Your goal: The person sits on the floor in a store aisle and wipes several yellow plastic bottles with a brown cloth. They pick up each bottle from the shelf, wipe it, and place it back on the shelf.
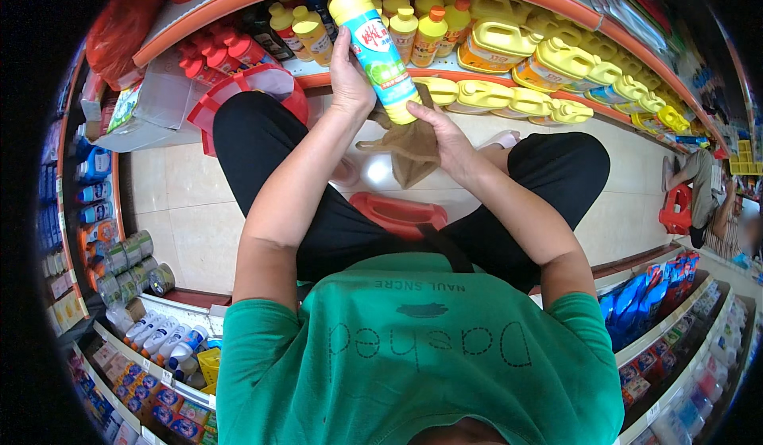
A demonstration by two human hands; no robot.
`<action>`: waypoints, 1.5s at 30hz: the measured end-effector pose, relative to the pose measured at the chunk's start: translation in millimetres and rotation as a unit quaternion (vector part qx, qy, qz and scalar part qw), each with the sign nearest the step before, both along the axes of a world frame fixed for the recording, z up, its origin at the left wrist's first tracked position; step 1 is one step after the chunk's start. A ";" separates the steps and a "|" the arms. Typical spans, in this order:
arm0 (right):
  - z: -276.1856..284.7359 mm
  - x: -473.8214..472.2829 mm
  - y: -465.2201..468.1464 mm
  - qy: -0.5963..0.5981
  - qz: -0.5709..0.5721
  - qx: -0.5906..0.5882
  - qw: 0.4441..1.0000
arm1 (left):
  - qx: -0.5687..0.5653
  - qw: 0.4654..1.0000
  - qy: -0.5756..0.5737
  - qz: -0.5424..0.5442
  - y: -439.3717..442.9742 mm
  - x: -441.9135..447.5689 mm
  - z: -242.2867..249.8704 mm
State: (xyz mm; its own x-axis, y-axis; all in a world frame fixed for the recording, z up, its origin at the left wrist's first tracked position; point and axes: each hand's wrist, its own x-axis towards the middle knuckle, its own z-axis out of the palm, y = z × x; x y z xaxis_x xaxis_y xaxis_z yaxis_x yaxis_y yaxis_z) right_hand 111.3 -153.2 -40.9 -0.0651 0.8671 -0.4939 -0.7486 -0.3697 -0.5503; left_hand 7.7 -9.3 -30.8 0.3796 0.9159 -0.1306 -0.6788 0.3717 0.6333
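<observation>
A yellow plastic detergent bottle (pixel 374 51) with a red cap and a printed blue and green label tilts between my hands, in front of the shelf. My left hand (pixel 351 78) grips it along its side, thumb up near the label. At the bottle's base, my right hand (pixel 438 129) presses its thumb on the lower edge and holds a brown cloth (pixel 402 147), which hangs down between my knees. The fingers of my right hand are partly hidden behind the cloth.
Yellow bottles (pixel 429 37) and handled jugs (pixel 501 45) line the shelf ahead. To the left are a red bag (pixel 256 96) and a cardboard box (pixel 158 114). A red plastic stool (pixel 398 214) is beneath me. Another person (pixel 712 200) sits at far right. Stocked shelves stand behind.
</observation>
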 end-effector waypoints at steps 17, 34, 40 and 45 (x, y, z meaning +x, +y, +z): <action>12.4 21.0 14.0 -0.044 -0.071 0.022 0.996 | 0.014 0.998 0.058 0.023 24.6 -4.3 -3.5; -1.1 31.7 18.9 -0.369 -0.212 0.090 0.901 | 0.028 0.976 0.177 0.123 40.4 -17.8 -6.2; -10.5 6.7 15.3 -0.876 -0.033 0.277 0.392 | -0.038 0.985 0.146 0.078 19.5 -4.9 -9.8; -7.7 23.8 23.2 -0.856 -0.096 0.211 0.462 | -0.057 0.992 0.098 0.063 17.1 -3.6 -0.5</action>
State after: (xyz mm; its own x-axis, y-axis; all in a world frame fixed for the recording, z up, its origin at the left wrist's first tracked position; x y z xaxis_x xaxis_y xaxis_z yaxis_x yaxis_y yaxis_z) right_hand 135.1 -130.0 -48.5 0.2059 0.8186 0.5362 0.9210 0.0230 -0.3888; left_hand 4.1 7.8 -31.3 0.2199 0.9297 -0.2955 -0.5931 0.3679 0.7161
